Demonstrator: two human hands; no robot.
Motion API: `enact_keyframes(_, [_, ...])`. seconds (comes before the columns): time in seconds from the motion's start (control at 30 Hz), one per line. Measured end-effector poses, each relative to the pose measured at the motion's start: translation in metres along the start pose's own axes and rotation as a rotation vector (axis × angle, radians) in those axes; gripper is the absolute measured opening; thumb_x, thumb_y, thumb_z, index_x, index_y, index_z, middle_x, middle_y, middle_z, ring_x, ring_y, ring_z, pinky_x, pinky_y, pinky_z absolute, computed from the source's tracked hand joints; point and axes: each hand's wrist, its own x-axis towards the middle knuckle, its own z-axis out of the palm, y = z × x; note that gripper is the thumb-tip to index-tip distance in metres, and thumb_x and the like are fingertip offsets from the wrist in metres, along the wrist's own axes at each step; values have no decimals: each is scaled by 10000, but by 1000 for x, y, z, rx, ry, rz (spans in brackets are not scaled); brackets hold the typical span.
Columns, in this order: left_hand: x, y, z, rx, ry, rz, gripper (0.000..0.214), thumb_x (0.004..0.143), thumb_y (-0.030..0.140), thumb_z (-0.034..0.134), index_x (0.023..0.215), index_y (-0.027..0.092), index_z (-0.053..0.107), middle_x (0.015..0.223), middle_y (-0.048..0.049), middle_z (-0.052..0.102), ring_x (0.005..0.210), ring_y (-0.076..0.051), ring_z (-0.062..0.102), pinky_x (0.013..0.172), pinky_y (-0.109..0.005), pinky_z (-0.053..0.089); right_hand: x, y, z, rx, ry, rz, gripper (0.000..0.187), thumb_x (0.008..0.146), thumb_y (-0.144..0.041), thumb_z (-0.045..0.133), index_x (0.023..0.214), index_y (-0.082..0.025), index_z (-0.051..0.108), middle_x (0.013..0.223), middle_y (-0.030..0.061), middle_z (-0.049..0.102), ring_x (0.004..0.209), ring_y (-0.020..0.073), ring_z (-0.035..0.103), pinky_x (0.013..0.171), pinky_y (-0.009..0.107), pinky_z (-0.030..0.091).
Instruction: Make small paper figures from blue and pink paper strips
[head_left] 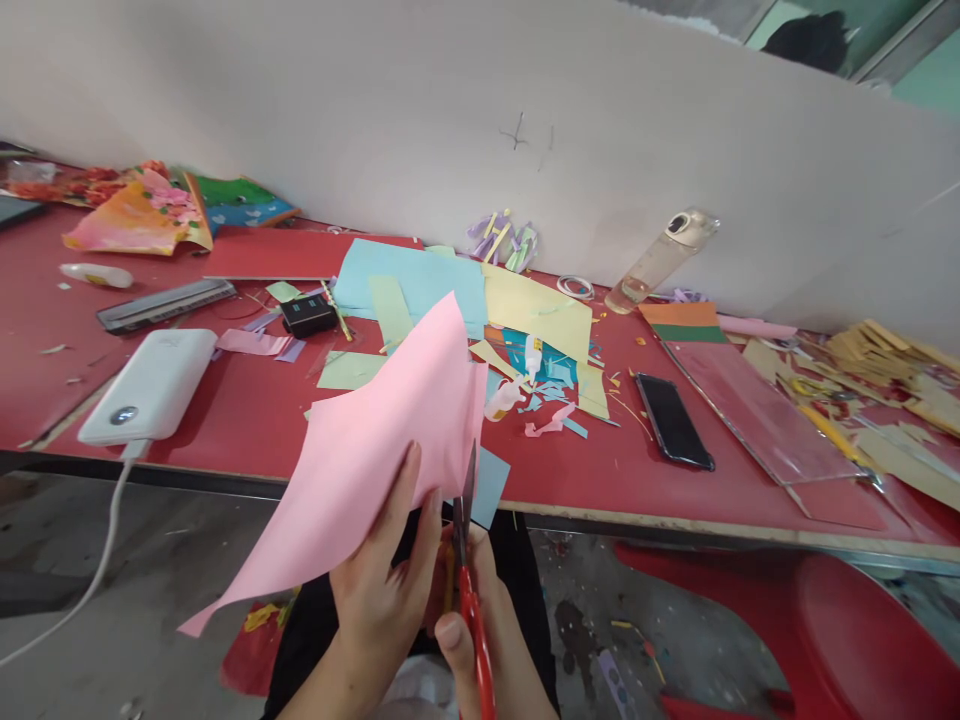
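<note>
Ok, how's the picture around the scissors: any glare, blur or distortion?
Head view: diffuse light, soft shading and no harsh glare on the pink paper; head view: scissors distinguishable, but print on the glue bottle too soft to read; head view: apparent wide-angle stretch towards the edges, as at the red stool.

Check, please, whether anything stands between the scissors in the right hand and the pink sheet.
Nothing visible does: the blades of the red-handled scissors in the right hand meet the pink sheet near its edge. The left hand holds the sheet, its fingers beside the blades.
</note>
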Motion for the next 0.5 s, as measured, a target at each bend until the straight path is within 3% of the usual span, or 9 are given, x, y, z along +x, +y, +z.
enact_keyframes(0.2, [1,0,0,-15,-2,-13,563,942,177,669,1491,242,560,1202,-63,792,1019,-242,779,954,-313,617,0,0,0,-18,3,41,781,880,-827,459,1386,-231,445,822,34,574,695,217,591,739,361,570])
enact_keyframes(0.5, [-5,-4,4,28,49,47,583,940,183,681,1502,250,544,1185,-45,800,993,-233,786,998,-314,592,3,-3,0,-11,4,-37,732,911,-784,472,1375,-218,452,758,28,624,635,215,621,619,322,557])
